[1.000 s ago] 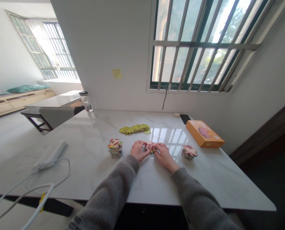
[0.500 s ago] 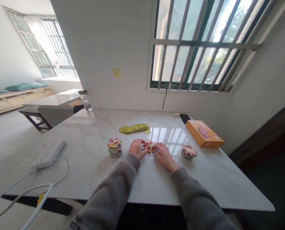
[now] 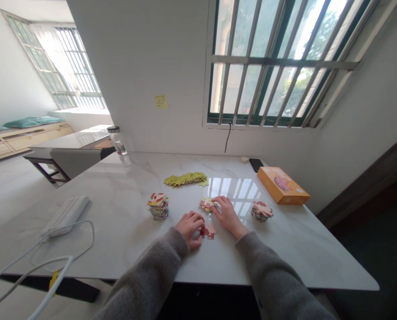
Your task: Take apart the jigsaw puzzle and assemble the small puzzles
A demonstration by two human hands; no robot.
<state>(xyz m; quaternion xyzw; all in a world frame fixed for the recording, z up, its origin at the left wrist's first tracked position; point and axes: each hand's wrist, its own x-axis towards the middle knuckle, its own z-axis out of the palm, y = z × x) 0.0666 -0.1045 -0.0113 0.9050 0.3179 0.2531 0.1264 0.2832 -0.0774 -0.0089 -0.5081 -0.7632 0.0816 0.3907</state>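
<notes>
My left hand [image 3: 191, 227] is curled near the table's front, its fingers pinching a small red and cream puzzle piece [image 3: 209, 230] that lies on the white marble table [image 3: 125, 235]. My right hand [image 3: 229, 215] rests farther back, fingers closed on a little cluster of puzzle pieces [image 3: 207, 204]. A neat stack of pieces [image 3: 158, 206] stands left of my hands. Another low pile of pieces [image 3: 262, 210] sits to the right.
A spread of yellow-green pieces [image 3: 185, 179] lies farther back. An orange box [image 3: 282, 185] and a dark phone [image 3: 255, 165] are at the back right. A white power strip [image 3: 66, 215] with cables lies left, a clear bottle [image 3: 117, 142] at the far corner.
My left hand has pulled back toward me from the cluster, bringing one puzzle piece with it. My right hand has stayed on the cluster.
</notes>
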